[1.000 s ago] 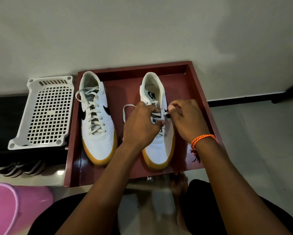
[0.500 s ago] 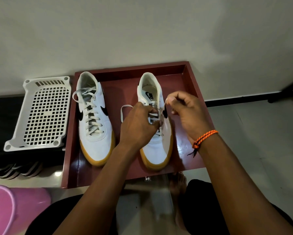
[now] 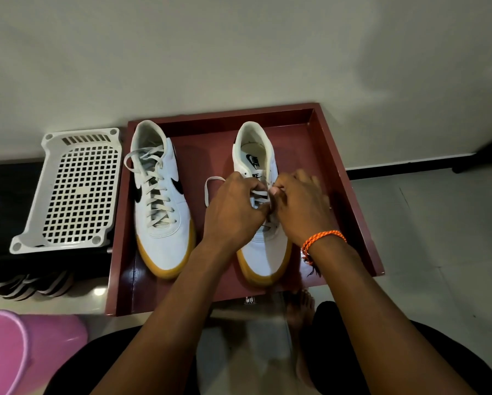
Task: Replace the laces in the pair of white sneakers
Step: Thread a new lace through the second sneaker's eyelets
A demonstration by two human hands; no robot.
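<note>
1. Both hands work on the upper eyelets of the right-hand white leather sneaker with a gum-yellow sole (image 3: 263, 246). The left hand (image 3: 233, 212) has its fingers curled round the flat pale lace (image 3: 210, 189), and the right hand (image 3: 301, 206) pinches the same lace at the shoe's throat. Each grip is grasping lace, neither is released.
2. My judgement is that this is the unlacing stage on this shoe — whether the lace is going out or in cannot be told for sure.
3. The next move probably calls for drawing the pinched length clear through its eyelet, then taking the crossing just below the two grips.
4. A loose loop of lace trails just left of the left grip.
5. The matching white sneaker (image 3: 160, 201) stands well left of both grips, fully laced — both shoes sit in a dark red wooden tray (image 3: 350, 189) on the floor.
</note>
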